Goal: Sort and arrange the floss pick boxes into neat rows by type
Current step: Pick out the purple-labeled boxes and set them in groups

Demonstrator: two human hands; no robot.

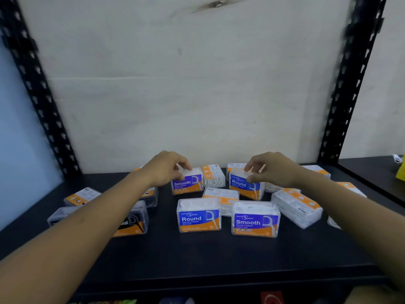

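Back Smooth box (pixel 187 183): stands on the shelf (pixel 219 260) at centre frame, just left of the middle, with its label facing the camera. Its long axis runs left to right.
Back Round box (pixel 244 186): just right of centre, with its label also facing the camera. It is tipped, so its long axis slopes down toward the right.
Left hand (pixel 168 170): fingers curl over the top of the back Smooth box and the thumb is at its front, so the hand is clamped on it.
Right hand (pixel 270 170): fingers and thumb pinch the top of the back Round box.
Step in hand: probably picking out one box of each type to start the rows.
Next move: level the tipped box, then place each with its own kind. The front Round box (pixel 199 216) and front Smooth box (pixel 255 219) sit on the opposite sides, so the pairs look crossed.
Other boxes: white ones lie at mixed angles on the right. A dark box (pixel 131 222) lies at lower left, partly behind the forearm.
Frame: black uprights (pixel 341 95) stand on both sides.
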